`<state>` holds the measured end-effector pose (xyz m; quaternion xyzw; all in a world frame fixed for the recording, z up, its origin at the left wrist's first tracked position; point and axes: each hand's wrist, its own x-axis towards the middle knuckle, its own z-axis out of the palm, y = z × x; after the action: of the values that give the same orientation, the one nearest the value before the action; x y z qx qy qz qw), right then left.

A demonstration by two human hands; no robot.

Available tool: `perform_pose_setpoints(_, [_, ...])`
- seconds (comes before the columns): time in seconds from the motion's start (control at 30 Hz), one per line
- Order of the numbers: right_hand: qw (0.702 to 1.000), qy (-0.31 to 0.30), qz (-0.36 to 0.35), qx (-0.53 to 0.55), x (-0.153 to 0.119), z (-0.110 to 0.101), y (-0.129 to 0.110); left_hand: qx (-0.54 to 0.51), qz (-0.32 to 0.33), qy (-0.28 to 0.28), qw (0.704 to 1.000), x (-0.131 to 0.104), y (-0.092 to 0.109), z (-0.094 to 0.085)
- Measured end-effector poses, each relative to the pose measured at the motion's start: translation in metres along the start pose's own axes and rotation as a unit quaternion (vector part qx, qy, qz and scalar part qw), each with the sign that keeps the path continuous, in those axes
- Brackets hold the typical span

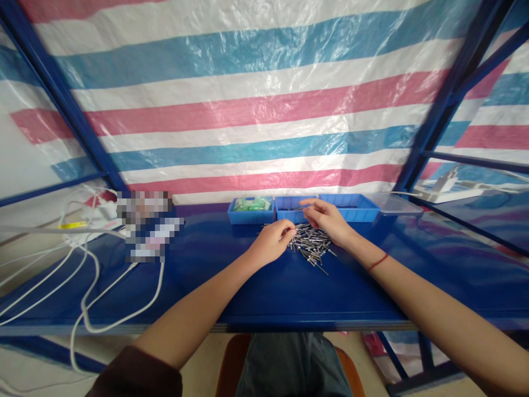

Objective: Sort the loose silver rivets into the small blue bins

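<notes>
- The loose pile of slender metal pins (312,245) lies on the blue counter (206,292), straight ahead of the person; taken as the clock's centre, it seems placed for both hands to reach easily.
- The left hand (273,241) sits at nine o'clock, against the pile's edge, thumb and forefinger brought together as if for picking at thin pieces; whether a pin is pinched there, I cannot tell.
- The right hand (327,219) is at one o'clock, over the pile's far side, its fingers loosely apart and pointing toward the middle blue bin (283,214); no pin shows in its grasp.
- That bin stands at eleven, a few slim pieces inside, probably set close to keep reaches short.
- At one to two is the right blue bin (359,215), with dark slim pieces; its walls keep them from the pile.
- At ten, the left blue bin (251,218) contains clear-wrapped green packets (253,204).
</notes>
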<state>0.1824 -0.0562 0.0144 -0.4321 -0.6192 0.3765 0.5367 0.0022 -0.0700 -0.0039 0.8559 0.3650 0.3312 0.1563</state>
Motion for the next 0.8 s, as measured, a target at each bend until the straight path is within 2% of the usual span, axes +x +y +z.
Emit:
perform_pose_setpoints(0.1, [0.994,-0.110,-0.012,-0.021,-0.007,0.003,-0.011,-0.053,-0.041,0.030,0.997,0.001,-0.005,-0.001])
perform_pose_setpoints(0.17, [0.987,-0.151,-0.035,-0.044,-0.010,0.006,-0.015,-0.068,-0.046,0.036,0.996,0.001,-0.006,-0.001])
perform_pose_setpoints(0.3, [0.983,-0.136,-0.098,-0.082,-0.009,0.009,-0.009,-0.099,-0.062,0.056,0.992,0.002,-0.006,0.000])
perform_pose_setpoints(0.43, [0.978,-0.111,-0.113,-0.132,-0.004,0.007,0.001,-0.157,-0.095,0.088,0.979,0.005,-0.007,0.000])
perform_pose_setpoints(0.67, [0.975,-0.181,-0.060,-0.111,-0.009,0.013,-0.001,-0.207,-0.105,0.139,0.963,0.007,-0.013,0.000])
perform_pose_setpoints(0.8, [0.977,-0.192,-0.027,-0.085,-0.012,0.016,-0.008,-0.241,-0.103,0.151,0.953,0.008,-0.013,0.001])
